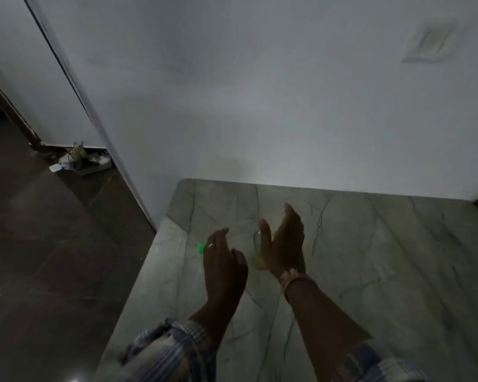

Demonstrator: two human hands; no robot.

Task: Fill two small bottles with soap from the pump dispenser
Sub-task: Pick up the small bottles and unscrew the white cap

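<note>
Left hand [224, 260] loosely open over green-capped bottle [201, 248]; right hand [283, 244] open, empty, beside clear bottle [258, 249] on worktop [370, 257]. Risk: dim light, a reaching hand tips either.

A dim room in a home, by the look of it: a marble-patterned counter [370, 257] against a plain white wall [260, 92], dark floor tiles [39, 230], shoes [79, 158] by a doorway.

You see a small clear bottle [257, 244] standing upright on the bench [370, 257], yellowish at its base, partly hidden by your right hand. At its 9 o'clock, a small green cap [201, 247] peeks out beside your left hand.
</note>
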